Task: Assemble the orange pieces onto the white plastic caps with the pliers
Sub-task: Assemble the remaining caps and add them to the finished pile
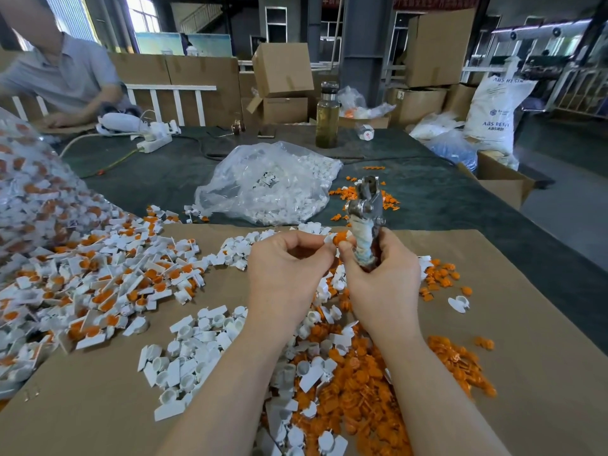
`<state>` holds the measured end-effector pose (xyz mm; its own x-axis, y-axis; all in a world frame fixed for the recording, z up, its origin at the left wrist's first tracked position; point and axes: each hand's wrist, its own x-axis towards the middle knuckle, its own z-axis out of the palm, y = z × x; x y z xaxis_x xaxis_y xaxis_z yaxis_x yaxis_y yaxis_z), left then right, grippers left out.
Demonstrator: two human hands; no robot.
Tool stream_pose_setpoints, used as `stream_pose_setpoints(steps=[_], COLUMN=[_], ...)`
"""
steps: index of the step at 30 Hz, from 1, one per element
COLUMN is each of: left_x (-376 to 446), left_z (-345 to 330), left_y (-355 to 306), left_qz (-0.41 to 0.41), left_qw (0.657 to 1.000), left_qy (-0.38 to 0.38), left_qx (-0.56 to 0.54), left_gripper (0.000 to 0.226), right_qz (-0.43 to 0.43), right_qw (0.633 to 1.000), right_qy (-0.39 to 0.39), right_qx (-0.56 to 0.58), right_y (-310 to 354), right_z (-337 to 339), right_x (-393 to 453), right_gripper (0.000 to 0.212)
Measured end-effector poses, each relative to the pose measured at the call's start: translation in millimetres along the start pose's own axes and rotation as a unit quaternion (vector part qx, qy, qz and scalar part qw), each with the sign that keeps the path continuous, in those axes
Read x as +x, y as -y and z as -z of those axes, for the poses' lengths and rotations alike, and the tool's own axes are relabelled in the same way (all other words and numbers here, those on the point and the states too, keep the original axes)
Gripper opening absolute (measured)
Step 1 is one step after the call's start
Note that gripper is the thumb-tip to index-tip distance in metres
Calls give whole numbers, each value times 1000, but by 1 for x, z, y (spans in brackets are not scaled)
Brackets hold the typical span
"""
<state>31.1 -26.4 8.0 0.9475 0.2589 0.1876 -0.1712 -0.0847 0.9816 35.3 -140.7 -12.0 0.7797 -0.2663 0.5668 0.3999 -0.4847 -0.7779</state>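
Head view, left to right. Far left, a clear bag [36, 192] spills finished pieces, white with orange set in, into a heap [108, 281] on the brown cardboard sheet [98, 406]; that reads as the done pile, kept out of the working hands' way. Next along, a loose cluster of bare white caps [194, 350] lies near the left forearm, within easy reach as stock.

Left hand [283, 268]: fingers curled, thumb and fingertips pinching a white cap [329, 239] with an orange piece [340, 238] seated at it, raised above the sheet at chest centre. The cap's mouth seems to face right toward the tool; its exact axis is too small to tell.

Right hand [381, 274]: wrapped round the cloth-bound handles of the pliers [367, 212], thumb tip touching the orange piece to steady it. The two hands meet at the cap. The pliers stand nearly upright, long axis vertical with a slight lean, metal head pointing up and away from the person, parked clear of the part. Judgement: the piece is being seated by finger first, the squeeze not yet made.

Below and right, loose orange pieces [378, 390] are piled by the right forearm as feed stock. Behind, a bag of white parts [269, 182] and a bottle [327, 116] sit on the dark table cover [427, 192].
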Motion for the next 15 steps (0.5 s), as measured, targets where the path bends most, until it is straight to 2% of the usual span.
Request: stream_pose_setpoints(steps=[7,15], left_x=[0,4], left_z=[0,1], left_y=[1,6], left_qz=[0,3], left_qw=[1000,1000], left_qy=[-6,-19], left_qx=[0,11], left_gripper=[9,9], right_qz=[6,-16], right_qw=[1000,995], right_qy=[9,94], right_qx=[-22,-19], right_y=[-2,-3], right_z=[0,1], right_x=[3,6], right_gripper=[15,10])
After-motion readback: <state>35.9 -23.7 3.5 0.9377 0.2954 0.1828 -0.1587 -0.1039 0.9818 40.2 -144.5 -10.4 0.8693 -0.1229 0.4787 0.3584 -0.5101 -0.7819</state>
